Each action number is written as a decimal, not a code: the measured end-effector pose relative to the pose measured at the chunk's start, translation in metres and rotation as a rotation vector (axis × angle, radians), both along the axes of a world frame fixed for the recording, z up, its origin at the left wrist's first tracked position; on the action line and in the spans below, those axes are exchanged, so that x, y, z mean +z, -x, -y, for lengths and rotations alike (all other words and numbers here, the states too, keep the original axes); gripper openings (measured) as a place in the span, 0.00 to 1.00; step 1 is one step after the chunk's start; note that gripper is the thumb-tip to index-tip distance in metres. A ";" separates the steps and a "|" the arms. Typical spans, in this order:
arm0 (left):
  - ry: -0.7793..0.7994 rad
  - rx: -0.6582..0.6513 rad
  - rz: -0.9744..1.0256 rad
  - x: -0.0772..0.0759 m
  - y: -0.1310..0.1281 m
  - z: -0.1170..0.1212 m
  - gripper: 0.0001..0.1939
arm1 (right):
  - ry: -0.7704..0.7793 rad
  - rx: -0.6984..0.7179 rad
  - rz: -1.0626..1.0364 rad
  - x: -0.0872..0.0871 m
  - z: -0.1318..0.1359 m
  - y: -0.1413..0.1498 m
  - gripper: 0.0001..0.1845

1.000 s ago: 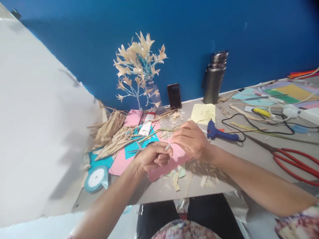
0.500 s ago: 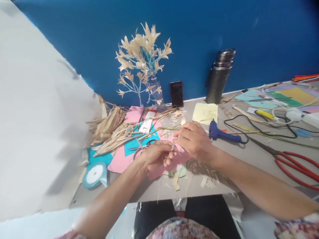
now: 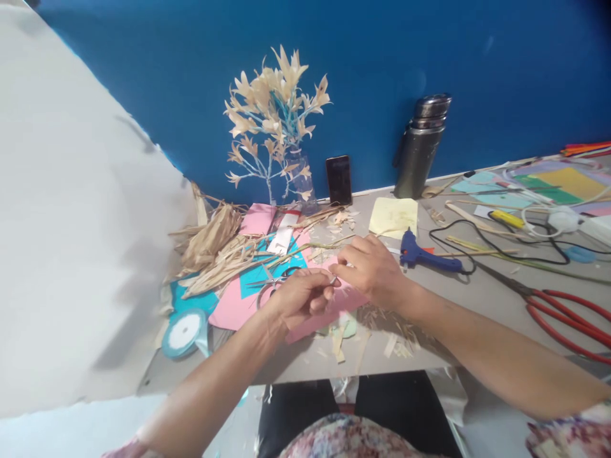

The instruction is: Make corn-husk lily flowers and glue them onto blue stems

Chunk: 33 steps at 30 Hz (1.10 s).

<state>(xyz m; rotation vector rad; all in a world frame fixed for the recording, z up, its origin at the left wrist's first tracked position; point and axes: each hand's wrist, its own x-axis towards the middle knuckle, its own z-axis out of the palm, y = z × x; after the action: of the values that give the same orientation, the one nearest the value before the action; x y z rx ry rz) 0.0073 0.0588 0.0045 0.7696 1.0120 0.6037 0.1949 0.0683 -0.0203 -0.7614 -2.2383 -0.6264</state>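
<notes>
Over the pink sheet (image 3: 229,308), my left hand (image 3: 305,294) is closed, its thumb and finger pinching a thin pale piece (image 3: 333,278) like a short wrapped stem. From the other side my right hand (image 3: 370,267) meets it, fingers bent and the fingertips at the same piece. Most of that piece is hidden by the fingers. Small scissors (image 3: 270,280) lie by my left wrist, partly covered. Behind my hands stands a clear bottle (image 3: 305,198) with cream husk flowers (image 3: 277,95) on light-blue stems.
Dried husks (image 3: 210,242) and a ribbon spool (image 3: 184,334) lie left. A phone (image 3: 338,180) and a flask (image 3: 421,149) stand by the wall. To the right are a blue glue gun (image 3: 427,257), its black cord, and large red-handled scissors (image 3: 563,312). Scraps litter the front edge.
The left fingers have curled in more, and less of the pale piece shows between the hands. My right hand has shifted slightly. The view has moved a little.
</notes>
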 end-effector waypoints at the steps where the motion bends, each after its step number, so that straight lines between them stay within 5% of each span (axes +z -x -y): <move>1: -0.014 0.004 -0.016 0.000 0.000 0.000 0.03 | -0.003 0.002 0.004 0.000 0.000 0.000 0.14; 8: 0.032 -0.001 -0.026 0.000 0.000 0.000 0.03 | 0.005 0.004 -0.010 -0.002 0.003 0.003 0.15; 17: -0.588 0.079 -0.516 -0.013 0.007 0.006 0.10 | 0.205 0.014 0.101 -0.005 0.003 0.005 0.07; 21: -0.519 0.007 -0.465 -0.013 0.007 0.009 0.12 | 0.154 0.047 0.082 -0.004 0.002 0.003 0.10; 27: -0.256 0.033 -0.186 -0.015 0.005 0.008 0.05 | 0.103 0.018 0.015 -0.006 0.005 0.007 0.16; 33: -0.025 0.069 -0.028 -0.008 0.003 0.010 0.08 | 0.048 -0.018 -0.083 -0.008 0.010 0.011 0.16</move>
<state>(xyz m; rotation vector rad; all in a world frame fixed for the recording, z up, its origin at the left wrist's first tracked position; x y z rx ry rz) 0.0048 0.0485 -0.0032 0.7692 1.0615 0.6675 0.1841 0.0581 -0.0281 -0.8182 -2.1792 -0.5410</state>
